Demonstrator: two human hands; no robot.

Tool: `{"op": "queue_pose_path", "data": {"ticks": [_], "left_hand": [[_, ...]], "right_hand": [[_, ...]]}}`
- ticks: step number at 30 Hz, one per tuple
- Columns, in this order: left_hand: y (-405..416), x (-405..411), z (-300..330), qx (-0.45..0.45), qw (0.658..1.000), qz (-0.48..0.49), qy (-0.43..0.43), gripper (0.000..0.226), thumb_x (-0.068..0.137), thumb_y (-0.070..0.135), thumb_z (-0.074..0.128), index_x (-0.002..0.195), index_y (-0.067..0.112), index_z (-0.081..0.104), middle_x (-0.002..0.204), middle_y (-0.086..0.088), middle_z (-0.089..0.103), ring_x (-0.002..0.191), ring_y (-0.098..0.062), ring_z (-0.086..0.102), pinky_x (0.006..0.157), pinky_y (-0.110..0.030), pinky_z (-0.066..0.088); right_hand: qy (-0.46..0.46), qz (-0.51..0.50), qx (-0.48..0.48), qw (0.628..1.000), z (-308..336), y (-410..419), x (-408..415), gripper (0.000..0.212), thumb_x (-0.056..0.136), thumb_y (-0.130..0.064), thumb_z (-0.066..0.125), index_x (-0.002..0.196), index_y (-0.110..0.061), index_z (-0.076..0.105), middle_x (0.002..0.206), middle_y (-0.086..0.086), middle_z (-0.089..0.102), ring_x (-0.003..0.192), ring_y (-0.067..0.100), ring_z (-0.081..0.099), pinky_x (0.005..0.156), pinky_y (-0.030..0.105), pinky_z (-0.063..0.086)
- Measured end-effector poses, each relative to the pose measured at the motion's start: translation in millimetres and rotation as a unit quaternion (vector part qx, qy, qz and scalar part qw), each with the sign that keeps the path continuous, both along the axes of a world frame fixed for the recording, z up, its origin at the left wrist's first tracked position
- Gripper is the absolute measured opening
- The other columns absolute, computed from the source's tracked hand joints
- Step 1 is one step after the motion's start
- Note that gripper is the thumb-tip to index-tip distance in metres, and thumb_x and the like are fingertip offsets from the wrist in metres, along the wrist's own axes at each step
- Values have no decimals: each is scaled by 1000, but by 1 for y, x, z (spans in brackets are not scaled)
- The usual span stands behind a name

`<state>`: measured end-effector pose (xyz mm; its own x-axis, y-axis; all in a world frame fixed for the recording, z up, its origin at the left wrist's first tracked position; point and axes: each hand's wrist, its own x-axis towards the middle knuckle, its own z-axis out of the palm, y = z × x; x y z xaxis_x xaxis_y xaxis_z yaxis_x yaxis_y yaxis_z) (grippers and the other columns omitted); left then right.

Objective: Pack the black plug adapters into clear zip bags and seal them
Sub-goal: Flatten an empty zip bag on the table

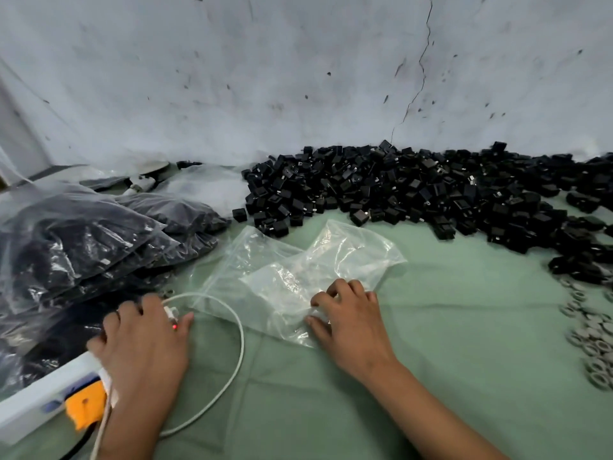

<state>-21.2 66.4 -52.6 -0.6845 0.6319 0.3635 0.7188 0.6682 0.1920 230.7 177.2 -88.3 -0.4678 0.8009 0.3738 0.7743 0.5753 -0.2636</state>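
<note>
From the head view, the right hand (348, 313) lay at lower centre of the frame, its fingers (331, 292) curled and pinching the near edge of an empty clear zip bag (298, 277). The bag lay crumpled on the green-covered worktop (447, 343), its long axis running from the hand up and away toward the upper right. Directly past its far end spread the heap of black plug adapters (414, 190), across the middle right of the frame against the wall (298, 78). The right hand was plainly the nearer one to both the bag and the heap.

The left hand (146, 336), at lower left, rested over a small white device (170, 315) with a red light, fingers loosely bent; whether it actually gripped that device could not be told. A white cable (237, 353) looped from there between the two hands, its arc passing under the bag's near corner, so it could snag when the bag was lifted. Filled bags of adapters (83, 247) were stacked at the left, a white box (36, 406) sat at the lower left edge, and grey rings (593, 343) were scattered at the right edge.
</note>
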Motion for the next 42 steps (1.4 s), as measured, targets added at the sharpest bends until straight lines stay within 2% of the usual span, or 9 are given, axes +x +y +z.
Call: {"op": "queue_pose_path", "data": {"ticks": [6,10,15,19,24,27,33,37,42], "left_hand": [[55,82,10,151,976,-154,-10,48,68,20,74,113,11,59,125,-17,47,117,-37,41,102,-49,35],[107,126,8,129,942,-200,-238,40,96,44,56,123,15,58,128,-12,49,120,-30,46,102,-39,38],[147,136,-9,4,966,-201,-160,50,102,44,47,142,14,50,146,-15,41,134,-32,36,113,-43,32],[160,134,-20,12,957,-255,-138,51,102,32,54,150,19,41,162,-13,19,149,-31,21,123,-43,25],[168,118,-11,124,942,-85,-300,64,94,29,70,144,12,35,148,-23,33,125,-38,50,96,-46,50],[168,111,-2,194,906,-56,-373,39,96,14,68,129,9,47,128,-18,59,102,-34,62,87,-42,52],[167,86,14,326,852,-122,-391,19,93,18,73,103,17,57,103,-3,66,90,-18,66,73,-27,54],[166,73,18,267,758,-162,-573,29,92,19,75,113,18,55,115,-13,67,82,-14,65,56,-20,51],[156,89,12,94,802,-200,-555,85,78,3,85,147,14,38,138,-19,55,117,-34,61,93,-46,55]], "right_hand": [[-14,-69,-46,996,7,-1,-2,48,92,-70,46,114,-34,69,108,-5,50,109,18,45,95,37,42],[86,-95,-158,979,29,21,1,52,92,-70,49,110,-28,75,109,-2,54,103,19,57,83,33,46],[121,-246,35,961,55,78,42,29,96,-40,60,112,-18,70,109,6,62,104,26,58,74,32,44],[137,-349,-231,898,53,119,77,61,99,-53,57,139,-8,52,138,16,56,125,37,53,99,45,48],[388,-259,-375,801,58,127,96,28,91,-30,77,99,-4,69,93,9,72,72,21,65,60,28,47],[454,-200,-392,775,55,117,104,19,89,-21,79,92,-9,65,89,11,73,67,21,66,60,28,52],[437,-194,-318,819,48,88,128,39,87,-48,79,82,-14,61,62,-4,59,49,11,47,47,24,35],[410,-230,-355,808,52,75,142,56,94,-64,61,81,-9,62,58,-5,55,51,14,52,56,29,33],[112,-348,56,929,55,80,129,44,91,-49,69,118,-16,60,120,13,58,112,32,52,87,41,46]]}}
